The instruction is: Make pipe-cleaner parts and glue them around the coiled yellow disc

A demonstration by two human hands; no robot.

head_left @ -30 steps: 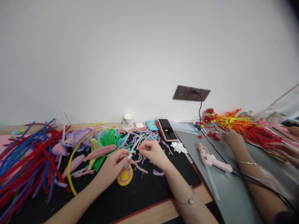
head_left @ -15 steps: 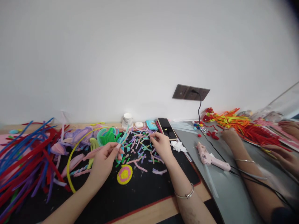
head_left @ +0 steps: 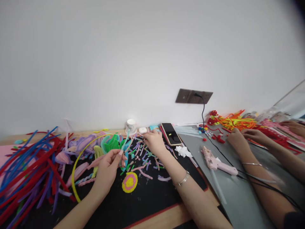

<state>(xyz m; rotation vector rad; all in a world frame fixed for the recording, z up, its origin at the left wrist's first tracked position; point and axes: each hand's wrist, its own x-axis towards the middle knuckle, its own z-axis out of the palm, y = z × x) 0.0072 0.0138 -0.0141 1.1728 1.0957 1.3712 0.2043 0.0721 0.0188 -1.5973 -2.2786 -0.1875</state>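
Note:
My left hand (head_left: pixel 110 165) is closed in a pinch on a pale blue-green pipe cleaner (head_left: pixel 125 140), which sticks up past the fingertips. Over the back of a scatter of short cut pipe cleaner pieces (head_left: pixel 142 155), my right hand (head_left: pixel 154 142) reaches with fingers stretched leftward and apart; I see nothing held in it. A yellow and pink fuzzy disc (head_left: pixel 130 182) lies on the black mat (head_left: pixel 147 206) below the pieces. Beside my left hand is a bundle of green looped pipe cleaners (head_left: pixel 113 143).
Red, blue and purple pipe cleaners (head_left: pixel 30 171) pile up at left, near a yellow curved one (head_left: pixel 74 171). A white cup (head_left: pixel 131 125), a white case (head_left: pixel 143 130) and a phone (head_left: pixel 171 134) stand along the back. At right are a pink glue gun (head_left: pixel 218 163) and other people's hands (head_left: pixel 235 140).
My right hand has moved left and away from me, from near the phone towards the white case. My left hand keeps the blue-green pipe cleaner. The view has shifted slightly.

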